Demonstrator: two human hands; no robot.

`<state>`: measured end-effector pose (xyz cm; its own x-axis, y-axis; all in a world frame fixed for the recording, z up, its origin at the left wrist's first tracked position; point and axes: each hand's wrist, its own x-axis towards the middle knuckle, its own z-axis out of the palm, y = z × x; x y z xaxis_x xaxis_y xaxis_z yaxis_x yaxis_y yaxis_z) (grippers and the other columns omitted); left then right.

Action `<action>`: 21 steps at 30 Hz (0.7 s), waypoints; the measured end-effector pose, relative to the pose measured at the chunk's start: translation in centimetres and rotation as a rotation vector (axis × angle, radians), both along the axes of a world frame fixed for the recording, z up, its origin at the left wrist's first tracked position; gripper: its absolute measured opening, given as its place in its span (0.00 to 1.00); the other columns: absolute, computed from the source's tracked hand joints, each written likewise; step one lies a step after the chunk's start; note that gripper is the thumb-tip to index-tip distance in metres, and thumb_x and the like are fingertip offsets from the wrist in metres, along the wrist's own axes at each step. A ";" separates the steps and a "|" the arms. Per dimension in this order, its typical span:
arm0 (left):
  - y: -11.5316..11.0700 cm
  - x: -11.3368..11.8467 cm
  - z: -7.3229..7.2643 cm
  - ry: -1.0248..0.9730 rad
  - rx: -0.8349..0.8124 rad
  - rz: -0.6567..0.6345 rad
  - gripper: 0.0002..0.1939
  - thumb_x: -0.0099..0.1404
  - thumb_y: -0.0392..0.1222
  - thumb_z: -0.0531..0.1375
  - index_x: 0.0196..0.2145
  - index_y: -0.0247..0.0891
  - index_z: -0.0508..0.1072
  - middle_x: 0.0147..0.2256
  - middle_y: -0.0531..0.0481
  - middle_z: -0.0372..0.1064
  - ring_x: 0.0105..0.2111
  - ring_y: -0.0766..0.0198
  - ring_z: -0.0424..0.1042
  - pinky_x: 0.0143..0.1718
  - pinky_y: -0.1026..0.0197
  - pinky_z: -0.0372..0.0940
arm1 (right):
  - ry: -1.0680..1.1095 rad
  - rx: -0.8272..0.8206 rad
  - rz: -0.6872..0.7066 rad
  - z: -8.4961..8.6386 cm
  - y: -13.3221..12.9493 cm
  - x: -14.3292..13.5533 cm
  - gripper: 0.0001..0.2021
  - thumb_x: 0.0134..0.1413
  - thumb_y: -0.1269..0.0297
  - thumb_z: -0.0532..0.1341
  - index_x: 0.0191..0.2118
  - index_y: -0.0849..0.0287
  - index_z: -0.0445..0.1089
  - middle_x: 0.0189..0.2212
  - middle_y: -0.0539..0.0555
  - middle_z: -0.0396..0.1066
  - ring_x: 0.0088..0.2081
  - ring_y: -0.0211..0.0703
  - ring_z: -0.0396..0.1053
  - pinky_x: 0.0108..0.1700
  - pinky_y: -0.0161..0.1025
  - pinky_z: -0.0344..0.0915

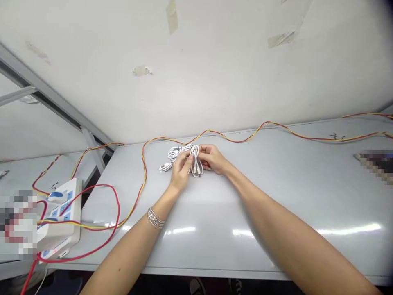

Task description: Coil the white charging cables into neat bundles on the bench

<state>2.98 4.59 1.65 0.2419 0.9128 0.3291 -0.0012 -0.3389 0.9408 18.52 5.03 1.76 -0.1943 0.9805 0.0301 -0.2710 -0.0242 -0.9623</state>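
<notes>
A coiled white charging cable [195,159] is held up between my two hands, its connector ends hanging at the bottom of the loop. My left hand [181,167] pinches the coil from the left with its thumb on it. From the right, my right hand [212,159] has its fingers closed at the coil's edge, the fingertips partly hidden behind it. Just beyond my left hand lie another bundled white cable [175,152] with a dark tie and a smaller white USB cable bundle [166,166].
A white power strip [69,205] with blue sockets and plugs stands at the left. A red cord [118,205] loops beside it. Twisted red and yellow wire [143,164] runs along the grey table [276,184] near the white wall. A blurred-out item [377,164] lies far right.
</notes>
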 end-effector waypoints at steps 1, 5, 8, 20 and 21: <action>0.0 0.0 0.0 0.003 -0.008 0.000 0.22 0.67 0.59 0.61 0.45 0.39 0.80 0.48 0.42 0.77 0.52 0.49 0.72 0.61 0.48 0.62 | -0.010 0.003 -0.005 0.0 0.0 0.0 0.13 0.44 0.60 0.68 0.26 0.56 0.62 0.15 0.44 0.61 0.14 0.30 0.51 0.15 0.31 0.46; 0.0 -0.1 0.1 0.006 -0.040 -0.006 0.23 0.67 0.61 0.61 0.45 0.37 0.79 0.48 0.41 0.77 0.51 0.49 0.73 0.59 0.49 0.64 | -0.035 0.018 -0.018 0.1 -0.1 -0.2 0.13 0.44 0.61 0.68 0.25 0.56 0.61 0.15 0.45 0.62 0.14 0.30 0.52 0.14 0.31 0.46; 0.1 0.0 0.0 -0.014 -0.037 -0.007 0.23 0.66 0.60 0.62 0.44 0.37 0.79 0.49 0.41 0.77 0.53 0.49 0.72 0.60 0.50 0.63 | -0.041 0.024 -0.022 0.1 -0.2 -0.2 0.13 0.44 0.61 0.68 0.25 0.56 0.61 0.15 0.44 0.61 0.13 0.30 0.51 0.14 0.31 0.46; 0.2 0.0 -0.5 -0.055 -0.075 0.001 0.24 0.67 0.58 0.62 0.47 0.33 0.78 0.51 0.39 0.75 0.56 0.50 0.72 0.58 0.52 0.65 | -0.033 0.034 -0.033 -0.1 0.0 -0.2 0.15 0.43 0.61 0.69 0.25 0.57 0.60 0.14 0.44 0.60 0.13 0.29 0.52 0.13 0.30 0.47; 0.2 -0.1 -0.5 -0.064 -0.089 0.012 0.24 0.66 0.58 0.62 0.48 0.33 0.78 0.51 0.39 0.75 0.55 0.50 0.72 0.56 0.52 0.67 | -0.027 0.033 -0.037 -0.1 0.0 -0.2 0.16 0.43 0.61 0.70 0.25 0.57 0.60 0.14 0.43 0.60 0.13 0.29 0.52 0.13 0.30 0.47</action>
<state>2.92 4.80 1.12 0.2118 0.9419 0.2607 -0.0585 -0.2541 0.9654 18.31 5.05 1.63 -0.1593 0.9856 0.0575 -0.2451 0.0169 -0.9694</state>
